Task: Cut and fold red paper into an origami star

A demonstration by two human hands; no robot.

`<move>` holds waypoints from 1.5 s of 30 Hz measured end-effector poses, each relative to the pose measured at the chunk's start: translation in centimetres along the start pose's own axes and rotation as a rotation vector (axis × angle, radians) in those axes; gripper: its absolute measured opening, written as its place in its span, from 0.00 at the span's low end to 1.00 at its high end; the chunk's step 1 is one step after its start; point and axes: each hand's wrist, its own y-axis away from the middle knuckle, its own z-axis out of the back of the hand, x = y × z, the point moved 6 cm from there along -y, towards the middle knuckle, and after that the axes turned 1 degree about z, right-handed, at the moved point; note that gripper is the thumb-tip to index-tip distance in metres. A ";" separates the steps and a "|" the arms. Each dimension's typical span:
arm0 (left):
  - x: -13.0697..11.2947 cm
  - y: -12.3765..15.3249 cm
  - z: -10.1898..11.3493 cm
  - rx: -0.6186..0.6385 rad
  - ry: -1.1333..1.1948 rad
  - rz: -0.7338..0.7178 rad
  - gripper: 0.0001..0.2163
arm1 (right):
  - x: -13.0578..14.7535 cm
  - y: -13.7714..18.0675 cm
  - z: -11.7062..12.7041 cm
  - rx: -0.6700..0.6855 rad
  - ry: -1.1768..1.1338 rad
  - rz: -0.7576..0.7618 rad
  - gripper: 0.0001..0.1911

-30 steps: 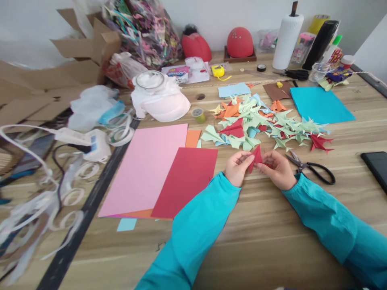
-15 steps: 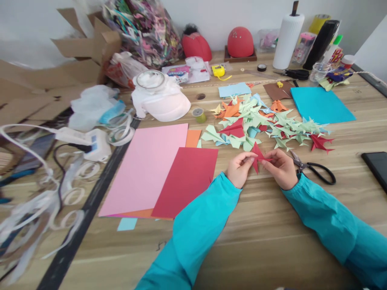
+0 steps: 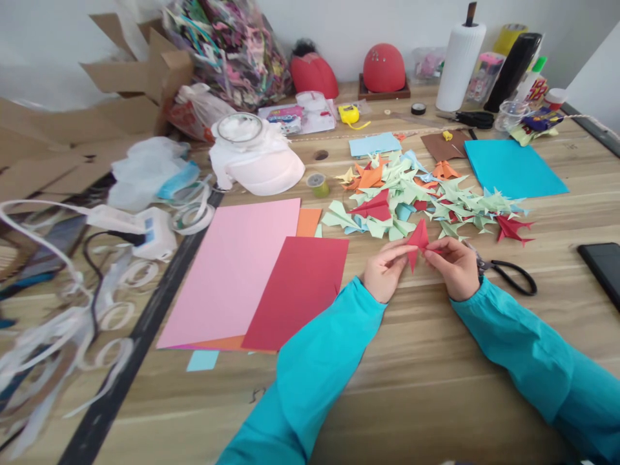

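Between my hands is a small folded red paper figure (image 3: 418,237) with pointed tips, held just above the wooden table. My left hand (image 3: 387,270) pinches its left side, fingers closed. On the other side, my right hand (image 3: 454,266) grips a point of it between thumb and forefinger. Black-handled scissors (image 3: 516,276) lie beside my right hand, their blades partly hidden by it. Just beyond my hands spreads a pile of folded paper figures (image 3: 411,190), mostly pale green, with some red, orange and blue ones.
Left of my hands lie red paper (image 3: 300,290) and pink paper (image 3: 232,265), overlapping other sheets. Turquoise paper (image 3: 516,168) is at the back right, a phone (image 3: 600,268) at the right edge. A thread spool (image 3: 318,186) stands near the pile. Cables and a power strip (image 3: 157,232) clutter the left.
The red paper figure has been turned and raised slightly away from me, and its shape now looks different. Both hands still hold it, with the fingers shifted a little.
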 end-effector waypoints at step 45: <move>-0.7 0.2 -0.1 -0.097 0.042 0.004 0.07 | -0.9 -0.3 -0.5 0.117 -0.040 -0.131 0.14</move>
